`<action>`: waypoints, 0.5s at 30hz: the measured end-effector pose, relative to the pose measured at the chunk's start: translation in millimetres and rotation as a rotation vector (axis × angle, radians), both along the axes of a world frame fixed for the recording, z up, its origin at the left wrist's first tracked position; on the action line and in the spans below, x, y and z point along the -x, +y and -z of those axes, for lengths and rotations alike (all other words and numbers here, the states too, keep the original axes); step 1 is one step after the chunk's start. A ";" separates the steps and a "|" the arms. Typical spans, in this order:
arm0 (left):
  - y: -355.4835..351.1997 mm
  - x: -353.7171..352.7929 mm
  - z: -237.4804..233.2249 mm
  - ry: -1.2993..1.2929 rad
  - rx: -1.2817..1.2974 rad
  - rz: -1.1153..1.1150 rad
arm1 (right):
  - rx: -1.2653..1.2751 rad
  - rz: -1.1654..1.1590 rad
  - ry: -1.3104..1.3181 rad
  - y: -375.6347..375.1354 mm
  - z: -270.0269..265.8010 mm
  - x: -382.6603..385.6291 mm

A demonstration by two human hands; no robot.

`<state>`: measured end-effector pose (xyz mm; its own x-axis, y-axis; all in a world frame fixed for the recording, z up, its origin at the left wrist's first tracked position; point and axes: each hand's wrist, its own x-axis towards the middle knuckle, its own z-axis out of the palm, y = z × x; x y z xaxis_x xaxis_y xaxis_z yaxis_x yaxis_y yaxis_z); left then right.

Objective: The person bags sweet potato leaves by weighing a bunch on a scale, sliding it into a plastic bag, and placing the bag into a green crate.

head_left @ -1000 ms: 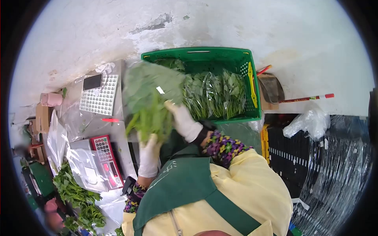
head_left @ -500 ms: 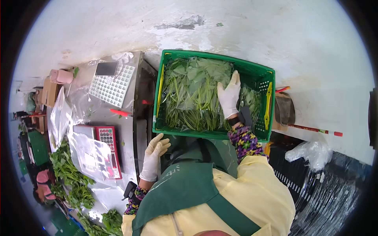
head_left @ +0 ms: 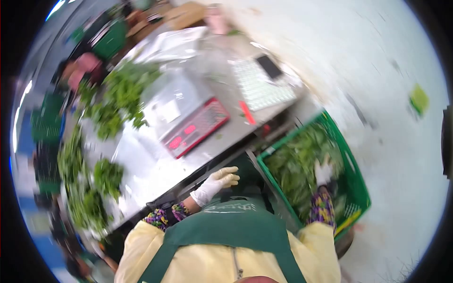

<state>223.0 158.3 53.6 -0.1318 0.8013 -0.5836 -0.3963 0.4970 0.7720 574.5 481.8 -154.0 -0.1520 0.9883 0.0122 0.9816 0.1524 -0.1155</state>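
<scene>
My right hand (head_left: pixel 323 170), in a white glove, rests on the bagged leafy greens (head_left: pixel 296 165) inside the green crate (head_left: pixel 355 177), fingers spread. The crate stands at the right of the table. My left hand (head_left: pixel 215 186), also gloved, hovers in front of my apron near the table's edge, its fingers apart and holding nothing. Beyond it, a red scale (head_left: pixel 200 126) with lit red digits sits on the metal table (head_left: pixel 155 181), partly covered by clear plastic. The view is blurred by motion.
Loose leafy greens (head_left: pixel 107 177) lie along the table's left side, with more greens (head_left: pixel 125 87) behind. A white gridded tray (head_left: pixel 259 87), a dark phone (head_left: pixel 269 66) and a red object (head_left: pixel 247 112) lie at the back right. People and green crates (head_left: pixel 48 118) appear far left.
The view has swung left and tilted, showing more of the table. My right hand stays at the greens in the crate, and my left hand remains open near the table's edge.
</scene>
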 end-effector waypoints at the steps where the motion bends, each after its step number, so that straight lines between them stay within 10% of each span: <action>1: -15.0 9.5 7.3 0.001 -0.010 -0.053 | 0.193 0.026 0.041 8.0 -21.5 2.0; 4: -53.6 37.3 51.7 -0.015 -0.061 -0.217 | -0.042 0.230 0.246 22.8 -46.5 46.1; 10: -109.7 70.2 56.2 0.018 -0.051 -0.400 | -0.084 -0.752 0.759 -87.3 -191.0 336.7; 15: -130.2 126.2 76.1 0.065 -0.276 -0.576 | 0.132 -1.129 0.563 -183.7 -185.9 542.3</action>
<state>96.8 28.1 -22.5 -0.6142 0.7110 -0.3425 -0.4883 -0.0015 0.8727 32.2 298.1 31.9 -0.9138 0.3113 0.2608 0.1237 0.8251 -0.5513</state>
